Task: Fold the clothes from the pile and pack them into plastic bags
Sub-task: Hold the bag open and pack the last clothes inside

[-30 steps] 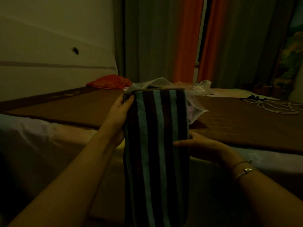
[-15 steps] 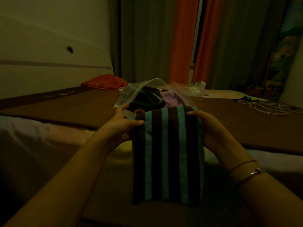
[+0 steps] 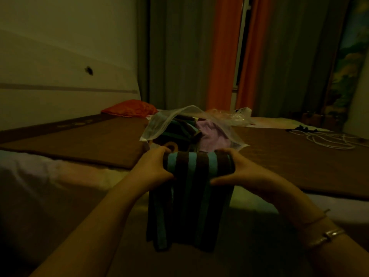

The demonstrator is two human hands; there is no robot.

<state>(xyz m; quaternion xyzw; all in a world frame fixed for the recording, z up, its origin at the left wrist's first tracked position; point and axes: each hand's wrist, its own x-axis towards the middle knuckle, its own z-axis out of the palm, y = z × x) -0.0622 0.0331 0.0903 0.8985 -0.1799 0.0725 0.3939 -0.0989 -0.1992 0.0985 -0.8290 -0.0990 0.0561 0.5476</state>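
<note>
Striped cloth (image 3: 191,196), brown with blue bands, hangs nearest the camera between both forearms, its lower end lying on the bed (image 3: 279,160) edge. A second ago it was held up long and flat, one hand at the top corner and the other at its side; half a second ago both hands had taken the top edge; now that top edge is turned over into a thick roll and the hanging part is shorter. I judge that the fold or roll is well under way and that the piece is close to being small enough to pack.

On the grip: the left hand (image 3: 153,168) is curled round the left end of the roll, fingers over the top and thumb toward the front. The right hand (image 3: 241,168) clasps the right end in the same way, thumb reaching under the roll. Both hands hold the cloth firmly, with nothing else in them. Thin bracelets (image 3: 327,234) sit on the right wrist.

Just beyond the hands, touching or nearly touching the roll, stands the clear plastic bag (image 3: 159,126), its mouth open toward the person. Inside it lie dark striped pieces and a pale pink garment (image 3: 211,134), so some packing is already done.

Farther off on the brown bed cover lie a red cushion (image 3: 129,108), crumpled spare plastic (image 3: 237,116) and a white cord (image 3: 327,139), with orange and grey curtains (image 3: 219,56) behind.
</note>
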